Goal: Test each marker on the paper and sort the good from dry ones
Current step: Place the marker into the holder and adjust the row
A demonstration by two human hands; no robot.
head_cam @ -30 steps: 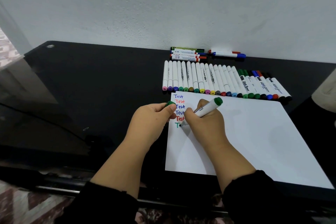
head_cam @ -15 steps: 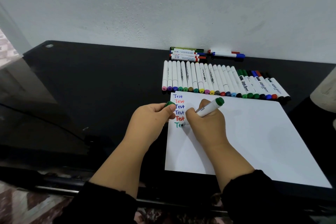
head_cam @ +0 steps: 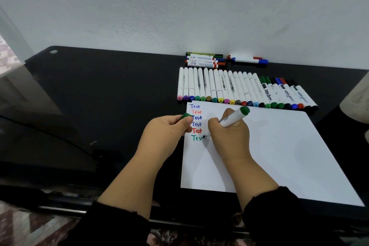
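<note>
My right hand grips a white marker with a green end, its tip down on the white paper at a green word that reads "Tes". Above it stand several lines of "Test" in blue and red. My left hand holds the green cap at the paper's left edge. A long row of white markers lies behind the paper. Two small groups of markers, one on the left and one on the right, lie against the wall.
The black glossy table stretches to the left, with a dark cable across it. A pale object sits at the right edge. The wall rises right behind the markers.
My right hand has moved the marker tip slightly rightward, and the green word has grown from "T" to "Tes". My left hand has stayed in place with the cap.
</note>
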